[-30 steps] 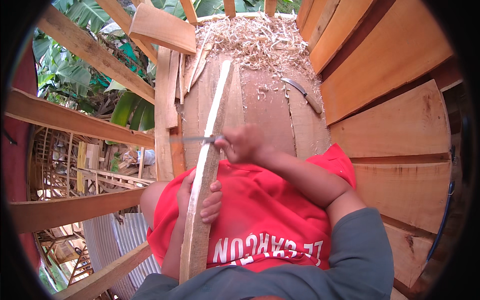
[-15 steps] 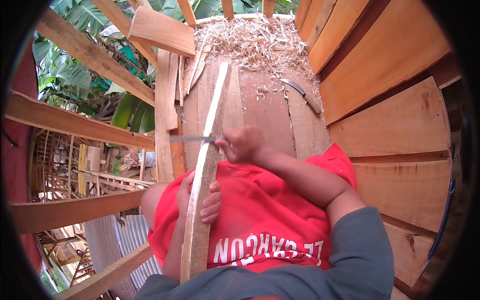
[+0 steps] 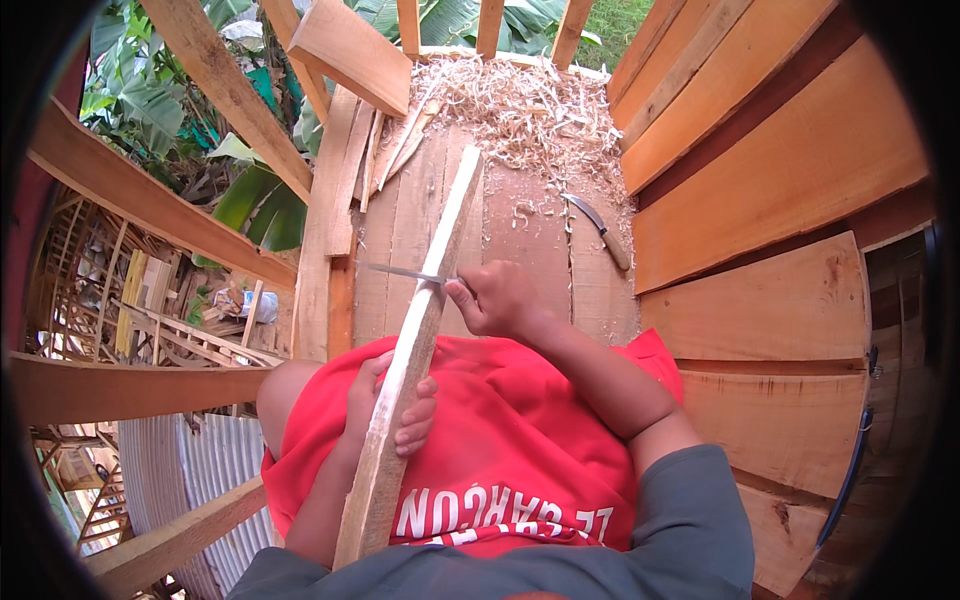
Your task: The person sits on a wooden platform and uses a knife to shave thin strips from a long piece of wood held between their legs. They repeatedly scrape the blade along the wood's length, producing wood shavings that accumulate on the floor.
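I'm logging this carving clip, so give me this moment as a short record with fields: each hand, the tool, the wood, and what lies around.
left hand: left hand grips the wooden slat near its lower part, over the lap
right hand: right hand holds a knife, blade laid across the slat
slat: long, pale, pointing away from the person
floor: wooden planks with a heap of shavings at the far end
spare tool: second knife lying on the planks, right of the slat

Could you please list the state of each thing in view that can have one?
Wooden slat: tilted, resting on the lap.
Left hand: gripping the slat.
Right hand: closed on a knife.
Knife: blade across the slat.
Second knife: lying on the planks.
Wood shavings: piled loose.
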A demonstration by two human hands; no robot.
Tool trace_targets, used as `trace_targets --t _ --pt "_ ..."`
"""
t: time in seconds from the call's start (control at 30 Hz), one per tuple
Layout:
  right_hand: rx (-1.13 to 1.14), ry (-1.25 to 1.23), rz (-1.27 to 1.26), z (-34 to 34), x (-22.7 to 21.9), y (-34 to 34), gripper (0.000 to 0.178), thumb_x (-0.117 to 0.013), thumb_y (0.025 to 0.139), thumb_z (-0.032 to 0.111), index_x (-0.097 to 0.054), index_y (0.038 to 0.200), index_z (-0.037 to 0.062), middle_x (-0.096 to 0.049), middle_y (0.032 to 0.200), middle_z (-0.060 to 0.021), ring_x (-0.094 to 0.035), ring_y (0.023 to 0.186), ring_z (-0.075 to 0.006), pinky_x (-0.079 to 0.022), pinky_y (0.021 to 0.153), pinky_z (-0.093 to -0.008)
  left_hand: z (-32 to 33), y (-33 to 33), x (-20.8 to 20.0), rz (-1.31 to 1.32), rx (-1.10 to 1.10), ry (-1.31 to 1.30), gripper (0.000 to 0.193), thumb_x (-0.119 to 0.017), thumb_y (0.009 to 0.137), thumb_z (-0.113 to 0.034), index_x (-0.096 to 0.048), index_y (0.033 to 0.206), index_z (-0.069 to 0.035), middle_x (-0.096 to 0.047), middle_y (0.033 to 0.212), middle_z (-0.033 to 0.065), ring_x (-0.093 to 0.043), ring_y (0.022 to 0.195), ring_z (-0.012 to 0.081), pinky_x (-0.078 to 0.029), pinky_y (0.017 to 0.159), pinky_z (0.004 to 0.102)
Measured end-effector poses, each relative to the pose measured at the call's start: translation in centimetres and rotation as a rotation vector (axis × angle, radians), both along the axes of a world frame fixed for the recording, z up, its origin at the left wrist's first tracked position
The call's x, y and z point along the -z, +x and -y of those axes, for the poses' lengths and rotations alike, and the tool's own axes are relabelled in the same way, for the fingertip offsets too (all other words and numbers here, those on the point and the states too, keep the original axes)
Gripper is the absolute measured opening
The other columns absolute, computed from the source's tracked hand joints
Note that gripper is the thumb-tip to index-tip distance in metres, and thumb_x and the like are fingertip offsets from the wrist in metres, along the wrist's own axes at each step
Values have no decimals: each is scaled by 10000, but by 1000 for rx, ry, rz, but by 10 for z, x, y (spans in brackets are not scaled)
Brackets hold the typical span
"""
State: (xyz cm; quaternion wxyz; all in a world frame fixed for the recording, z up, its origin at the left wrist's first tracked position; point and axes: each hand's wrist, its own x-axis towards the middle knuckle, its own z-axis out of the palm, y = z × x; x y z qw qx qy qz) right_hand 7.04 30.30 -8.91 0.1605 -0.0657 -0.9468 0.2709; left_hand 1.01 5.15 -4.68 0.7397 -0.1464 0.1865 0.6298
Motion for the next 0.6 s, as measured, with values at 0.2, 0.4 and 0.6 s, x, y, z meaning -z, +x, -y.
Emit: trace_targets --t 0.2,0.4,0.6 --pt "324 -37 110 -57 28 -14 472 -514 992 370 -645 689 32 -620 630 -235 -634 621 -449 -486 570 -543 -2 2 -6 -115 63 -68 512 -440 942 -609 -474 916 -99 -453 608 13 -483 429 158 -421 376 286" --pt "186 -98 60 -57 36 -16 449 -531 989 340 -594 689 12 -581 601 -235 -613 622 -452 -464 572 -538 -1 8 -16 -286 100 -175 456 -539 944 -562 -501 908 -109 -465 607 -11 -481 442 111 -414 389 253" --pt "89 24 326 -73 20 -7 464 -522 980 393 -681 753 20 -657 718 -243 -661 734 -437 -513 675 -536 -4 13 -24 -530 169 -352 440 -559 978 -533 -526 920 -98 -492 616 -6 -484 438 101 -412 409 237"
